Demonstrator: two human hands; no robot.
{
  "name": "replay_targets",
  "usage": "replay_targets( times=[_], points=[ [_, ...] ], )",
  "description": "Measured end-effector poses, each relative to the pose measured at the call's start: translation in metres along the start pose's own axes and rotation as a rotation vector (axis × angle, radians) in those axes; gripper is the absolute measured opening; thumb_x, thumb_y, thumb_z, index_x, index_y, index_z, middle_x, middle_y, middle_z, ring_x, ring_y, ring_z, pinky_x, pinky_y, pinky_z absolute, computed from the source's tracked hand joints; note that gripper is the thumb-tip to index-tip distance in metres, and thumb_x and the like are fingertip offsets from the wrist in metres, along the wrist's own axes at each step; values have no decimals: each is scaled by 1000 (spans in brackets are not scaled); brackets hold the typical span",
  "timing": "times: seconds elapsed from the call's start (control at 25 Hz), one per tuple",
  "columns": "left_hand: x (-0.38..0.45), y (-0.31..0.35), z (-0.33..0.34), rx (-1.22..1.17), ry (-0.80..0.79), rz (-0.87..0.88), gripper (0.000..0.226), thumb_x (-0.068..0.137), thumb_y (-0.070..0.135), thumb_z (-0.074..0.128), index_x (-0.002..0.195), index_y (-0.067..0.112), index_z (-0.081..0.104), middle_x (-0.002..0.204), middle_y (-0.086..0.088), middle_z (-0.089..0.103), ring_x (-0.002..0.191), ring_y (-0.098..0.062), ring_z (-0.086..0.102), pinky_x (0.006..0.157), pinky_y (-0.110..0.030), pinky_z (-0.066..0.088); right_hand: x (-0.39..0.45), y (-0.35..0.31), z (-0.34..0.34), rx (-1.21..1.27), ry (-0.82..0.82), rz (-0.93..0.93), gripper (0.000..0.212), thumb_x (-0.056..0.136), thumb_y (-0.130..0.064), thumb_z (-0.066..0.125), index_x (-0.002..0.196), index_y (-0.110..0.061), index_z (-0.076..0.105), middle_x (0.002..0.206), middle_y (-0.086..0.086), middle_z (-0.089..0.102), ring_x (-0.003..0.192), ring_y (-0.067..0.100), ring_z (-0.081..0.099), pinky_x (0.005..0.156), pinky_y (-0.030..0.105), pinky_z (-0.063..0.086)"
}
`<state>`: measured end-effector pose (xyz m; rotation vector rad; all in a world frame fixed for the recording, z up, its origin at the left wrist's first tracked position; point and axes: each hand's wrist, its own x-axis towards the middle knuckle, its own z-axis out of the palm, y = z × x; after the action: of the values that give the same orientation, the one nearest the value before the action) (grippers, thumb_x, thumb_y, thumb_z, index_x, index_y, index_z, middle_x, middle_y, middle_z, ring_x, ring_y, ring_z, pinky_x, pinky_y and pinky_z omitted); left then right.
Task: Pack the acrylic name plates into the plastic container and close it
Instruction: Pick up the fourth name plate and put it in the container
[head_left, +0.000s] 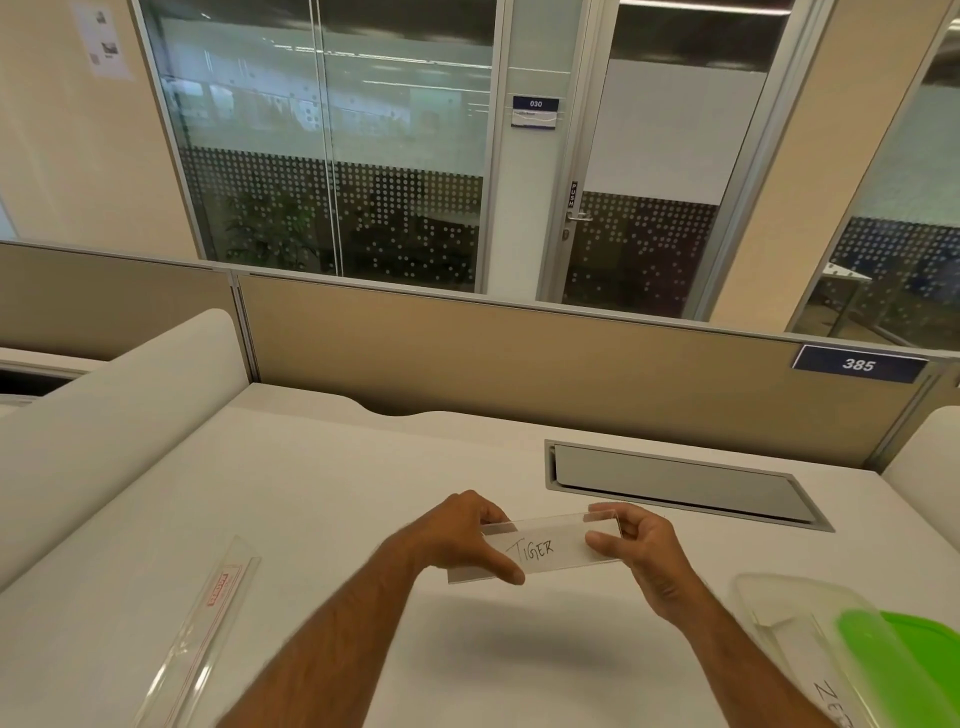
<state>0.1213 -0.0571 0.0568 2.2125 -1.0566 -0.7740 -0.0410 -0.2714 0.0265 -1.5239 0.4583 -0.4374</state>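
Head view: a clear rectangular acrylic name plate lettered "TIGER" (540, 548) is held above the white desk (337, 493), each end pinched between thumb and fingers by the left hand (467, 535) and the right hand (634, 551), likely to keep it level. Right of and nearer than the grip lies the clear plastic container (795, 618), already holding a plate, beside its green lid (904, 670). Left of the grip, another clear plate with red print (208, 618) awaits packing.

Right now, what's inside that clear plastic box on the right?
Inside the clear container lies at least one acrylic name plate with handwritten letters, seemingly "ZE". The green lid covers the far part of the box and the frame cuts off the rest, so any other contents are hidden.
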Motion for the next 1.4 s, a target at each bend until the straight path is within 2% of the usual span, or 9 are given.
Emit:
replay_targets(
  times=[0.2,0.36,0.52,0.72,0.88,0.96,1.08,1.24,1.4],
  points=[
    [-1,-2,3,23,-22,24,66,62,48,87,120,22,69,117,0,71,95,-19,70,85,-25,58,-5,-8,-9,-183,-95,53,69,43,-30,93,103,-3,71,100,10,76,96,28,71,73,26,59],
    [-4,-1,9,48,-45,30,70,59,51,88,120,22,69,114,1,72,94,-18,69,87,-26,58,-6,-28,-8,-688,-269,112,55,52,-37,91,101,-21,72,102,-2,73,96,19,69,79,28,61],
    [-2,10,23,91,-58,59,69,61,51,87,121,22,68,114,1,72,92,-19,69,86,-25,58,-13,-49,16,-1161,-439,71,62,59,-50,85,114,-28,67,110,-9,69,95,12,65,77,18,56],
    [1,21,39,126,-61,90,68,61,51,87,120,24,68,115,2,71,95,-19,68,82,-23,57,-29,-44,32,-1427,-477,-6,74,59,-67,76,123,-35,57,110,-10,67,93,10,62,82,28,57],
    [1,28,52,153,69,147,92,64,52,85,143,28,44,143,5,53,125,-18,51,101,-30,46,-39,-41,22,-1501,-363,-26,69,63,-68,72,120,-31,59,105,-7,69,87,12,64,78,30,57],
    [2,34,59,73,177,136,106,68,54,81,152,27,24,157,4,33,139,-20,37,112,-37,37,-44,-40,14,-1493,-251,14,69,63,-70,70,117,-29,60,106,-6,69,84,12,63,75,27,56],
    [5,31,72,96,291,72,109,72,64,71,154,26,10,163,3,17,148,-20,21,119,-42,25,-49,-47,-5,-1422,-31,104,68,64,-68,70,116,-25,59,110,-3,67,81,12,59,68,23,54],
    [0,-1,101,303,238,-37,112,72,84,40,155,19,2,165,-1,6,151,-20,1,123,-45,6,-58,-69,-42,-1375,305,193,63,62,-72,67,98,-21,62,98,0,68,84,22,64,65,29,49],
    [-12,-36,130,428,189,-125,127,55,94,9,156,18,0,165,-1,-2,151,-19,-7,122,-49,-1,-74,-77,-84,-1341,469,275,66,61,-72,71,97,-17,62,99,4,67,91,27,65,64,29,43]
  ],
)
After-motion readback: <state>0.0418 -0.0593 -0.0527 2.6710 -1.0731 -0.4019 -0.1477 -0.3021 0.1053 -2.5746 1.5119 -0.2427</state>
